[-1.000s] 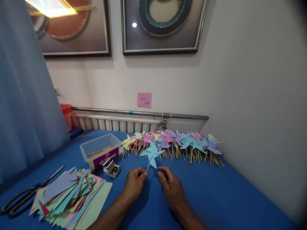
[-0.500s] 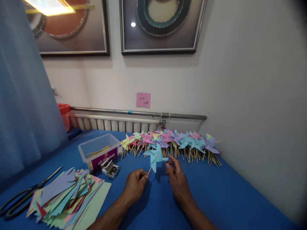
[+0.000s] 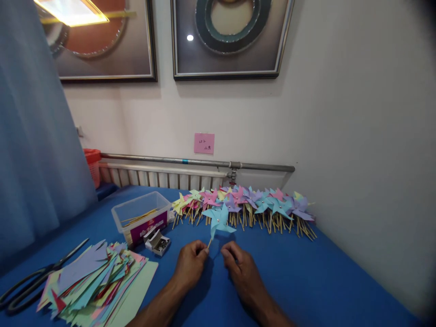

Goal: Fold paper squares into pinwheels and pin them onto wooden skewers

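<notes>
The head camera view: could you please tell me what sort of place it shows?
Probably an indoor room used for paper crafts: the left hand holds a blue pinwheel, many more pinwheels are massed behind it, and scissors lie beside cut coloured paper.

Along the pale wall [image 3: 347, 113]
Two framed pictures [image 3: 226, 61] hang high; a pink note [image 3: 204, 143] sticks below; a gray pipe [image 3: 163, 159] runs above a white radiator [image 3: 153, 169]; a blue curtain [image 3: 37, 136] hides part of a red basket [image 3: 92, 157].

Lower end of the thin stick [image 3: 210, 243] out of sight inside the left hand [image 3: 191, 261]
</notes>
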`<state>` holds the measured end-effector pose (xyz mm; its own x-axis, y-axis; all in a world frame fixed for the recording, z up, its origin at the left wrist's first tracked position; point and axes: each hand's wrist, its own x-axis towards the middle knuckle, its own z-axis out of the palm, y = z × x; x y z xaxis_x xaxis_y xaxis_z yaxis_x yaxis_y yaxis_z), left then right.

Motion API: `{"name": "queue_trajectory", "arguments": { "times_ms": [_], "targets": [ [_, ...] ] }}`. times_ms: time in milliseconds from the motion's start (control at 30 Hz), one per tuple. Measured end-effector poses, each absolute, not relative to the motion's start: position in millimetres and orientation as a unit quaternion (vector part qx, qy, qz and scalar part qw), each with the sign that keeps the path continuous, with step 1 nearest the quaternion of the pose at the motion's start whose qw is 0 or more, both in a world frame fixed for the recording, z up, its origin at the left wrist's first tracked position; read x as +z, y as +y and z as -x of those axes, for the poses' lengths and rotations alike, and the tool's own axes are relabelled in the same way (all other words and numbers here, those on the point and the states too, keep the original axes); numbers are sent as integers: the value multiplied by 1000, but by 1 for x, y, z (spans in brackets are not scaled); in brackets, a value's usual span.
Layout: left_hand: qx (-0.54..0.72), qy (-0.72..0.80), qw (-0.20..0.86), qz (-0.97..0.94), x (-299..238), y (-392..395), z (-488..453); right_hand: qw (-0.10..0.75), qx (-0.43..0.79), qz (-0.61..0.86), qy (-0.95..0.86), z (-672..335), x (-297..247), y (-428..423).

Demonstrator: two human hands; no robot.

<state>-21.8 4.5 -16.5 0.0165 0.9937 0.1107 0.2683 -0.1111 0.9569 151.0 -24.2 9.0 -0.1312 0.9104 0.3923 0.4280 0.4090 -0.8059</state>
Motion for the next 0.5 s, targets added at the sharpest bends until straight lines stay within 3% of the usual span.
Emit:
{"name": "queue_trajectory", "arguments": {
  "times_ms": [167,500],
  "targets": [
    [439,547,399,-591,-14,3,21,569,263,538,-564,-164,6,-8],
    [455,540,398,-585,-18,7,22,456,260,484,-700,-157,11,-21]
  ]
}}
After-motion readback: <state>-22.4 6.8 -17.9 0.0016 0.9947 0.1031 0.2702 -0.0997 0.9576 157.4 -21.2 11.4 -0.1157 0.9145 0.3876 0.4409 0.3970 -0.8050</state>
